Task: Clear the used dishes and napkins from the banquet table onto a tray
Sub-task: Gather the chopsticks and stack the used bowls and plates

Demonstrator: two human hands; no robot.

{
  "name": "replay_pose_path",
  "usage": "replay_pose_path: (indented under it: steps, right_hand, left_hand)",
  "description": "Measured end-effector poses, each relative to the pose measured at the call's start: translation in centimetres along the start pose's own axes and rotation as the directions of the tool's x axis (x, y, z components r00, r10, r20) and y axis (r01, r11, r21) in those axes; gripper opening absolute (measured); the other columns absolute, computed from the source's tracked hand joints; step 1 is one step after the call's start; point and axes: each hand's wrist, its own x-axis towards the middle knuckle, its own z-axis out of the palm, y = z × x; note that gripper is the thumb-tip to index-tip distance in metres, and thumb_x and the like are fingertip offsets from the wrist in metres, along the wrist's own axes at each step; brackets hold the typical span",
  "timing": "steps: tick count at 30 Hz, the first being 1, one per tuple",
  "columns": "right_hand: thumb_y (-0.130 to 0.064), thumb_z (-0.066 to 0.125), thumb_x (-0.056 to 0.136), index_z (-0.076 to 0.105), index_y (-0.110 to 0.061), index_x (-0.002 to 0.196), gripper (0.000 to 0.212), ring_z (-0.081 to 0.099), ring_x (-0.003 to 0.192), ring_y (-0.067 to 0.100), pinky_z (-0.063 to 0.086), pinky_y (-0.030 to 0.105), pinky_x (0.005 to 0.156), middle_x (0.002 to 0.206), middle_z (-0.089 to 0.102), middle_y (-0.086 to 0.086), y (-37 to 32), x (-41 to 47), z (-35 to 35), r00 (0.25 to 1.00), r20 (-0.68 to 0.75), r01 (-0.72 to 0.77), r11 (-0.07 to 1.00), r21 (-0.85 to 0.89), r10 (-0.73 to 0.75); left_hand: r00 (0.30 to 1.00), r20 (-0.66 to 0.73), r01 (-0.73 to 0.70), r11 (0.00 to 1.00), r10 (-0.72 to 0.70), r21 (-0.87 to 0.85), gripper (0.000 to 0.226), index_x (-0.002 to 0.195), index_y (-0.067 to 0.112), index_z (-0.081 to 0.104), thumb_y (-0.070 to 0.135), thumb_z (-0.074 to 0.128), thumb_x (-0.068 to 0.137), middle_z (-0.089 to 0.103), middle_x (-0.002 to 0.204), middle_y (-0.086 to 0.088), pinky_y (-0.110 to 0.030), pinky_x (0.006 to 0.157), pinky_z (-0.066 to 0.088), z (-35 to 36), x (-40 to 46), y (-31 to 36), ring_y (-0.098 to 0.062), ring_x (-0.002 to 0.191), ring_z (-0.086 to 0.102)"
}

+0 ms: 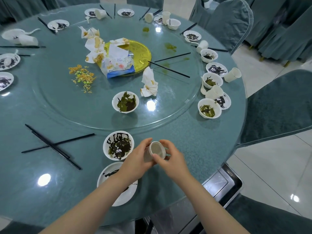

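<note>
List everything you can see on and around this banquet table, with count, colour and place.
round glass-topped table: one, teal, fills view
glass turntable: one, clear, centre
glass platter: one, yellow, turntable middle
tissue pack: one, white-blue, on platter
crumpled paper napkins: several, stained white, around platter
disposable bowls: many, white, sauce-smeared, mostly along rim
small plates: many, white, along rim
paper cups: several, white, some tipped
chopsticks: many, black, scattered
spilled food scraps: one patch, orange-green, turntable left
metal tray: one, silver, below near edge
covered chairs: several, teal, right
left hand, right hand: together holding one white cup
</note>
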Motion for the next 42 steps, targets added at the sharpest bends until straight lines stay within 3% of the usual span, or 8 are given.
replay_pose_path:
  steps: [6, 12, 17, 21, 26, 28, 31, 42]
  right_hand:
    - [-0.040, 0.069, 0.081, 0.043, -0.025, 0.135, 0.062, 0.048, 0.120, 0.011, 0.042, 0.031, 0.101, 0.133, 0.050, -0.008, 1.1, 1.9, -0.5, 0.999, -0.028, 0.031, 0.946, -0.323, -0.042]
    - [-0.046, 0.068, 0.082, 0.040, -0.023, 0.139, 0.067, 0.041, 0.127, 0.010, 0.036, 0.027, 0.105, 0.138, 0.045, -0.009, 1.6, 2.6, -0.5, 0.994, 0.043, 0.113, 0.904, -0.412, -0.105]
    - [-0.039, 0.063, 0.089, 0.049, -0.023, 0.129, 0.045, 0.048, 0.112, 0.008, 0.039, 0.027, 0.095, 0.124, 0.047, -0.012, 1.6, 4.9, -2.0, 0.995, -0.099, -0.007, 0.974, -0.225, -0.016]
    - [-0.025, 0.055, 0.095, 0.057, -0.011, 0.118, 0.027, 0.057, 0.098, 0.015, 0.045, 0.028, 0.082, 0.107, 0.060, -0.001, 2.4, 10.9, -5.2, 0.922, -0.296, -0.232, 0.968, 0.094, 0.250]
    - [-0.013, 0.047, 0.097, 0.052, -0.006, 0.082, 0.017, 0.050, 0.059, 0.016, 0.044, 0.022, 0.051, 0.085, 0.057, 0.014, 3.9, 16.9, -10.0, 0.680, -0.332, -0.321, 0.672, 0.667, 0.654]
    - [-0.014, 0.048, 0.098, 0.050, -0.003, 0.091, 0.014, 0.053, 0.063, 0.017, 0.046, 0.021, 0.055, 0.083, 0.055, 0.014, 4.4, 17.9, -11.4, 0.648, -0.265, -0.301, 0.560, 0.772, 0.714]
    - [-0.018, 0.048, 0.099, 0.048, -0.004, 0.112, 0.019, 0.059, 0.073, 0.018, 0.051, 0.024, 0.063, 0.086, 0.057, 0.012, 5.4, 18.6, -12.6, 0.643, -0.213, -0.270, 0.478, 0.836, 0.736]
    - [-0.013, 0.047, 0.100, 0.053, -0.006, 0.088, 0.016, 0.057, 0.061, 0.012, 0.050, 0.018, 0.046, 0.066, 0.063, 0.005, 4.7, 18.3, -11.7, 0.620, -0.222, -0.281, 0.477, 0.833, 0.753]
  left_hand:
    - [0.999, 0.040, -0.031, 0.990, 0.026, 0.141, 0.078, 0.147, 0.026, 0.031, 0.035, 0.073, 0.082, 0.037, 0.147, 0.012, -0.016, 0.109, 0.021, -0.5, 0.8, -1.0, -0.005, 0.136, 0.031]
    - [1.000, -0.010, 0.008, 0.989, -0.007, 0.147, 0.069, 0.146, 0.025, 0.033, 0.030, 0.069, 0.087, 0.037, 0.148, 0.009, -0.019, 0.111, 0.021, -2.4, 1.1, -2.2, -0.007, 0.138, 0.030]
    - [0.998, -0.044, 0.054, 0.992, -0.049, 0.118, 0.060, 0.142, 0.027, 0.038, 0.027, 0.066, 0.089, 0.041, 0.142, 0.013, -0.027, 0.112, 0.029, -3.8, 1.3, -2.8, -0.005, 0.134, 0.034]
    - [0.995, -0.075, 0.071, 0.993, -0.063, 0.099, 0.054, 0.139, 0.027, 0.042, 0.023, 0.065, 0.090, 0.043, 0.133, 0.020, -0.022, 0.108, 0.030, -4.7, 1.4, -3.4, -0.002, 0.129, 0.038]
    - [0.992, -0.080, 0.102, 0.992, -0.096, 0.075, 0.050, 0.137, 0.030, 0.044, 0.023, 0.063, 0.092, 0.045, 0.132, 0.019, -0.022, 0.104, 0.035, -5.6, 1.5, -3.9, 0.001, 0.122, 0.041]
    - [0.992, -0.084, 0.100, 0.992, -0.094, 0.074, 0.049, 0.135, 0.032, 0.044, 0.023, 0.064, 0.091, 0.045, 0.131, 0.020, -0.021, 0.104, 0.036, -6.0, 1.5, -4.2, 0.003, 0.121, 0.042]
    - [0.993, -0.077, 0.090, 0.993, -0.084, 0.079, 0.047, 0.131, 0.036, 0.045, 0.022, 0.064, 0.090, 0.047, 0.131, 0.021, -0.012, 0.096, 0.035, -6.4, 1.4, -4.9, 0.004, 0.121, 0.042]
    - [0.990, -0.126, 0.080, 0.993, -0.069, 0.082, 0.045, 0.123, 0.037, 0.050, 0.013, 0.064, 0.088, 0.051, 0.122, 0.024, -0.008, 0.094, 0.033, -7.8, 1.0, -6.4, 0.009, 0.116, 0.045]
